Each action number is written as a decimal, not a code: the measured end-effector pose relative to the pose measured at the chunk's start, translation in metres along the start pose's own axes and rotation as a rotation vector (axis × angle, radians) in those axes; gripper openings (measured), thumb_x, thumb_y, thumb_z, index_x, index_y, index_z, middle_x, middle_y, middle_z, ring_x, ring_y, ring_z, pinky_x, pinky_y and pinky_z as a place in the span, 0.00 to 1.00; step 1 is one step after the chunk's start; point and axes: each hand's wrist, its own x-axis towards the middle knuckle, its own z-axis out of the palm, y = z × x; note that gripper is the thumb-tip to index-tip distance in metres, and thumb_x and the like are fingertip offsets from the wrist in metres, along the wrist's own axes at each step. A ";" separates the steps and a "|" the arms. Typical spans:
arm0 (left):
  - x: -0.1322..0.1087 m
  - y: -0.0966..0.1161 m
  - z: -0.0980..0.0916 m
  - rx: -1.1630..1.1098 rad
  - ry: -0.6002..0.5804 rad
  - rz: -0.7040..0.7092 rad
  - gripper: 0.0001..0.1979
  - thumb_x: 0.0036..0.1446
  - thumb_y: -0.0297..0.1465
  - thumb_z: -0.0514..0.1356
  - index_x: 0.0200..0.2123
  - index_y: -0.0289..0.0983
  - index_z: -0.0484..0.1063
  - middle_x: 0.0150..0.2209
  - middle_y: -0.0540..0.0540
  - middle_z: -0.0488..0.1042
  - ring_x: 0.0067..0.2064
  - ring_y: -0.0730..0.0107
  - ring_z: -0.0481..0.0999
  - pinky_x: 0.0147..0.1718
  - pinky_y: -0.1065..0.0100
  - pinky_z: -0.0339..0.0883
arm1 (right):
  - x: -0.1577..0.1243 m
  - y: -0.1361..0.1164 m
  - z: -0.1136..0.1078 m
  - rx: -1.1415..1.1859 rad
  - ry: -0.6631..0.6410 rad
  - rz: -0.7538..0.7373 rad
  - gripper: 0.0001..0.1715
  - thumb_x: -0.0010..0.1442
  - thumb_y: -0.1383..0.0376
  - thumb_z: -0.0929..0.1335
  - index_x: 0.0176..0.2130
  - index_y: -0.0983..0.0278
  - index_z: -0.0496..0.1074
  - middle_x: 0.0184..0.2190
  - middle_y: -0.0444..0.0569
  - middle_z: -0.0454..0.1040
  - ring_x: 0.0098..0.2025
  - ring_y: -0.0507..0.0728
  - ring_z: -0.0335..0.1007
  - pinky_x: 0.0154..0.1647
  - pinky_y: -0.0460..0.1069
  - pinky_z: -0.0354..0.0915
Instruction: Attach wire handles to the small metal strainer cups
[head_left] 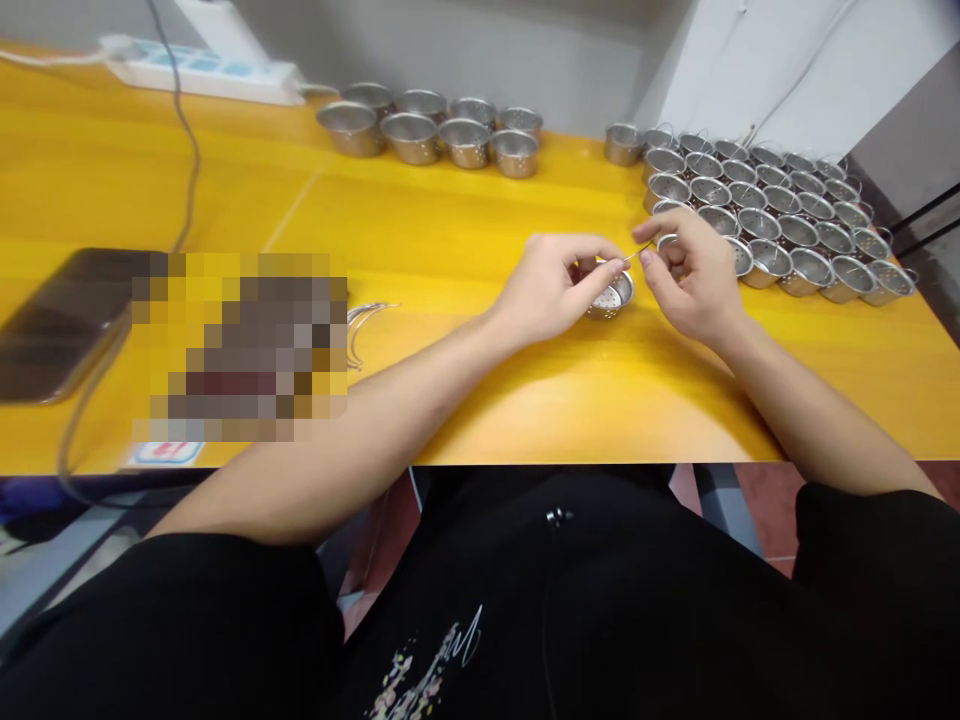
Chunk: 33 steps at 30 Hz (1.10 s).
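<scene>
A thin wire handle (637, 252) runs between my two hands. My left hand (551, 285) pinches one end of it between thumb and fingers. At the other end, my right hand (694, 275) closes thumb and fingertips on the wire, its remaining fingers curled. Below the wire a small perforated metal basket (616, 296) sits upright on the table, partly hidden by my left hand. Whether the curled fingers of my left hand touch the basket I cannot tell. Several loose curved wire handles (364, 330) lie beyond my left forearm.
Several perforated baskets (465, 145) stand in two rows at the back. A large group of baskets with wire handles (795, 230) fills the right side. A phone (86, 320), a cable (191, 165) and a power strip (210, 75) are on the left, beside a pixelated patch.
</scene>
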 end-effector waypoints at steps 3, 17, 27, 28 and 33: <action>0.000 -0.001 -0.001 0.033 -0.013 -0.019 0.19 0.79 0.51 0.69 0.45 0.42 0.89 0.34 0.48 0.84 0.35 0.62 0.80 0.41 0.60 0.75 | -0.003 -0.006 0.003 0.092 -0.049 0.045 0.16 0.73 0.48 0.80 0.41 0.55 0.80 0.41 0.52 0.80 0.41 0.63 0.72 0.40 0.57 0.70; 0.005 -0.033 -0.019 0.276 -0.288 -0.200 0.65 0.47 0.61 0.87 0.81 0.45 0.70 0.78 0.29 0.78 0.81 0.19 0.70 0.83 0.26 0.62 | 0.014 0.005 0.012 0.691 -0.063 0.258 0.44 0.64 0.31 0.82 0.26 0.56 0.63 0.23 0.38 0.55 0.24 0.51 0.45 0.26 0.50 0.45; 0.009 -0.041 -0.011 0.063 -0.233 -0.113 0.42 0.49 0.34 0.81 0.68 0.39 0.77 0.67 0.35 0.85 0.69 0.37 0.84 0.75 0.44 0.76 | 0.014 0.015 0.017 0.710 -0.194 0.269 0.45 0.68 0.32 0.76 0.23 0.55 0.55 0.23 0.39 0.51 0.27 0.54 0.39 0.27 0.51 0.47; 0.009 -0.043 -0.010 0.060 -0.210 -0.098 0.41 0.50 0.34 0.80 0.68 0.39 0.77 0.67 0.35 0.85 0.69 0.38 0.84 0.75 0.45 0.76 | 0.014 0.016 0.017 0.683 -0.191 0.281 0.46 0.70 0.30 0.75 0.24 0.55 0.54 0.23 0.39 0.50 0.27 0.54 0.40 0.26 0.51 0.48; 0.008 -0.045 -0.010 0.176 -0.187 -0.085 0.41 0.53 0.33 0.80 0.70 0.40 0.78 0.67 0.36 0.82 0.71 0.37 0.80 0.78 0.42 0.74 | 0.014 0.014 0.017 0.547 -0.218 0.364 0.52 0.73 0.23 0.72 0.25 0.55 0.50 0.23 0.40 0.50 0.27 0.55 0.44 0.24 0.51 0.54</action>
